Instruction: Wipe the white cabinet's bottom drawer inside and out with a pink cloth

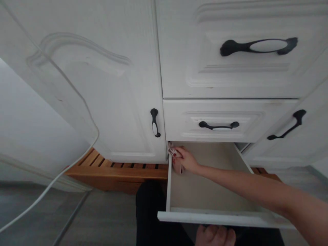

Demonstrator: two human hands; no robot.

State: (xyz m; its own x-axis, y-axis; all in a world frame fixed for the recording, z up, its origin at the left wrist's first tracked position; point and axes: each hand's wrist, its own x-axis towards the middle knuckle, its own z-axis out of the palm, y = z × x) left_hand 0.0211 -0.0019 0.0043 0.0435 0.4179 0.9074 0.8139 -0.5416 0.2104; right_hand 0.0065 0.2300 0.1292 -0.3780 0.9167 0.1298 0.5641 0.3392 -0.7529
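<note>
The bottom drawer (205, 215) of a white cabinet is pulled out, and its light inside surface shows. My right hand (187, 160) reaches into its back left corner, fingers closed on a pinkish patterned cloth (178, 165). The cloth touches the drawer's left side wall, and one end of it lies over that wall's top. Below the drawer's front panel is my left hand (215, 235), with its curled fingers near the panel's lower edge; what they hold, if anything, is hidden.
Closed drawers with black handles (219, 126) sit above the open one. Cabinet doors (133, 85) stand on both sides. Under the cabinet runs a slatted wooden base (120, 172). A white cable (84, 102) hangs across the left. My dark-clothed legs (151, 212) are below the drawer.
</note>
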